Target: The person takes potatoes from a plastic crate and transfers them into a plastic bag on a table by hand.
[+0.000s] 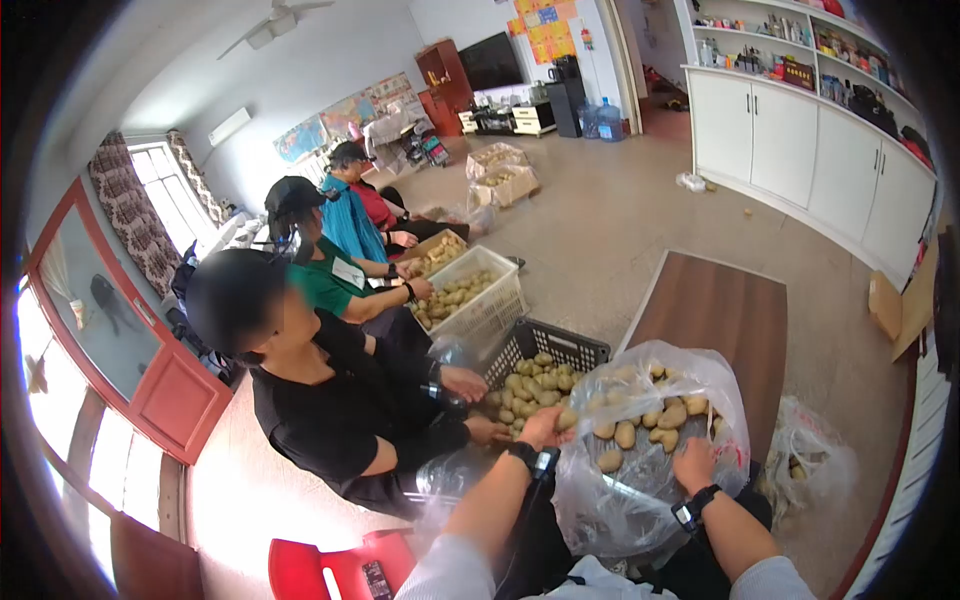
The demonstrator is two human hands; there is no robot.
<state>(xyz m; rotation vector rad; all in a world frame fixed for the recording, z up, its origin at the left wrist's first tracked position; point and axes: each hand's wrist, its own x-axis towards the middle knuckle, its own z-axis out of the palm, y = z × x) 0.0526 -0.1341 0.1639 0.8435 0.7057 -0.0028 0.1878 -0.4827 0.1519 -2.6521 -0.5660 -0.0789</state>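
My left hand [543, 430] is closed on a potato [567, 419], between the black crate and the plastic bag. The clear plastic bag [735, 385] lies open in front of me, with several potatoes [625, 434] inside. At the bag's near right side is my right hand [693, 466], its fingers curled on the plastic; whether it also grips a potato is hidden. The black crate [590, 348], full of potatoes [540, 381], stands to the left of the bag. A co-worker's hands [463, 384] reach over that crate's near side.
A brown board-topped table [705, 310] is beyond the bag. Co-workers sit in a row at left, by a white crate [490, 310] of potatoes. Another plastic bag [810, 460] lies on the floor at right. A red stool [330, 570] stands at lower left.
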